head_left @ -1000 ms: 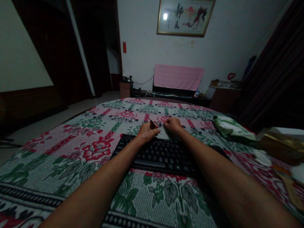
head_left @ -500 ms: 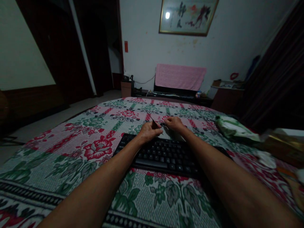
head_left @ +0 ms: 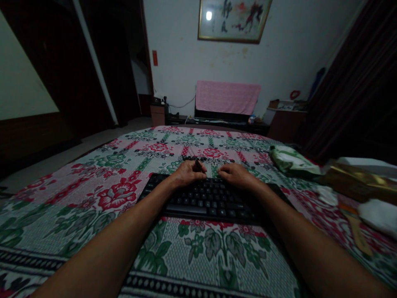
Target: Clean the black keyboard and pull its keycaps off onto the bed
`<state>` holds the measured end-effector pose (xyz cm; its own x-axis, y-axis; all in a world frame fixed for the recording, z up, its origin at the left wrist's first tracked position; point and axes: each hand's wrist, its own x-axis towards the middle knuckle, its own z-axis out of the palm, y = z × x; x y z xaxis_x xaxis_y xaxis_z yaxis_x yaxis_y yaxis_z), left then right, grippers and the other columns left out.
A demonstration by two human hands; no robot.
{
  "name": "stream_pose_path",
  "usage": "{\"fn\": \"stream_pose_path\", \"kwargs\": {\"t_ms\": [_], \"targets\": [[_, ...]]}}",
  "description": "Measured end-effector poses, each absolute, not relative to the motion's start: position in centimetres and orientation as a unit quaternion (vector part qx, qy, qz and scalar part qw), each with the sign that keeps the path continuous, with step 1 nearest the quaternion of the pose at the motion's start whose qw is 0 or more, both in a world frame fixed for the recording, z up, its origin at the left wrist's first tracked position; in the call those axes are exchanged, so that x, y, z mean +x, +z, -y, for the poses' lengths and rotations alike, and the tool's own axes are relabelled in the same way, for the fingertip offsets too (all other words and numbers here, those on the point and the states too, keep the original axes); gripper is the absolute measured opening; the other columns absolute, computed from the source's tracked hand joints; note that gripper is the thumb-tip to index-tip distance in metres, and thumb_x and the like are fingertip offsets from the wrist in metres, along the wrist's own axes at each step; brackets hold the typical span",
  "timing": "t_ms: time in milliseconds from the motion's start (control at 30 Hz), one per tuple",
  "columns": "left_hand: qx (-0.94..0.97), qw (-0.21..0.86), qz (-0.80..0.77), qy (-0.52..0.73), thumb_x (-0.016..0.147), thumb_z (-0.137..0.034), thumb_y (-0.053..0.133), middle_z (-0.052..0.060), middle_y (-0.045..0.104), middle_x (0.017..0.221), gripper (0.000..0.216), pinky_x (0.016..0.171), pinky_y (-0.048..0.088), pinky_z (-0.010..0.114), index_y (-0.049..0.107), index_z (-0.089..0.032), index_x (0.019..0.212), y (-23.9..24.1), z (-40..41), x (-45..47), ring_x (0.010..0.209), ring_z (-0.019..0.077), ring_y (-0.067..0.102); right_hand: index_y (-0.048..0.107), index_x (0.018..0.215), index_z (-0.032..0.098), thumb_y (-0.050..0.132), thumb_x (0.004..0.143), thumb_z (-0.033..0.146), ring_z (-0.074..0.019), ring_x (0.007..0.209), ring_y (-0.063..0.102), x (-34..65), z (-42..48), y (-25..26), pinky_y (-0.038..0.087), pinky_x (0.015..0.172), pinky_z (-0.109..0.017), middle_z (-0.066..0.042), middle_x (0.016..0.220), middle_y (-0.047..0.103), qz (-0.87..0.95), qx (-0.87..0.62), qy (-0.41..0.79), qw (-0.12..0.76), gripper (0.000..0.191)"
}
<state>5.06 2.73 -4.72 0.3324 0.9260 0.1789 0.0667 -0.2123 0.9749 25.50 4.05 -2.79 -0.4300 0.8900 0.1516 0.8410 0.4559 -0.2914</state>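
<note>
A black keyboard (head_left: pixel 211 201) lies on a floral cloth (head_left: pixel 102 207) in front of me. My left hand (head_left: pixel 186 174) rests at the keyboard's far edge, its fingers closed on a small thin dark tool (head_left: pixel 197 164) that I cannot identify. My right hand (head_left: pixel 234 174) lies on the far rows of keys with its fingers curled down onto them. What is under the right fingers is hidden.
A green and white packet (head_left: pixel 291 161) lies to the right. A gold box (head_left: pixel 356 180) and white cloths (head_left: pixel 376 213) sit at the far right. Beyond the cloth stand a pink-draped cabinet (head_left: pixel 228 97), a framed picture (head_left: pixel 232 18) and a dark doorway.
Both hands have drawn back from just beyond the keyboard onto its far edge and keys. The right hand has moved apart from the left. The view shifted slightly.
</note>
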Motion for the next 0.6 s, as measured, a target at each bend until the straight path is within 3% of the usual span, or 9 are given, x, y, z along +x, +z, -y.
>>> {"fn": "stream_pose_path", "kwargs": {"t_ms": [133,400,600], "targets": [[0.680,0.451,-0.398,0.418,0.056,-0.018,0.069,-0.003,0.057,0.062,0.019,0.060,0.042,0.022,0.059,-0.014,0.072,-4.9,-2.8,5.1,0.060,0.0101,0.054,0.070,0.082,0.018,0.046,0.080,0.022,-0.0149,0.074,0.060,25.5,-4.1,-2.8,0.039,0.064,-0.020,-0.002,0.081,0.070,0.844,-0.507,0.097,0.149,0.025],[0.804,0.236,-0.425,0.343,0.065,-0.020,0.062,-0.004,0.057,0.062,0.014,0.056,0.039,0.020,0.062,-0.015,0.079,-3.9,-2.2,5.6,0.059,0.0102,0.052,0.070,0.084,0.016,0.044,0.082,0.024,-0.0147,0.071,0.058,25.5,-4.0,-2.9,0.038,0.062,-0.021,-0.004,0.077,0.069,0.845,-0.507,0.108,0.133,0.027],[0.831,0.164,-0.428,0.316,0.068,-0.021,0.060,-0.003,0.059,0.064,0.015,0.056,0.038,0.021,0.060,-0.017,0.083,-4.0,-2.4,5.8,0.059,0.0109,0.053,0.070,0.088,0.017,0.045,0.082,0.023,-0.0147,0.078,0.059,25.2,-4.1,-3.1,0.038,0.065,-0.019,-0.004,0.086,0.070,0.841,-0.521,0.091,0.114,0.027]]}}
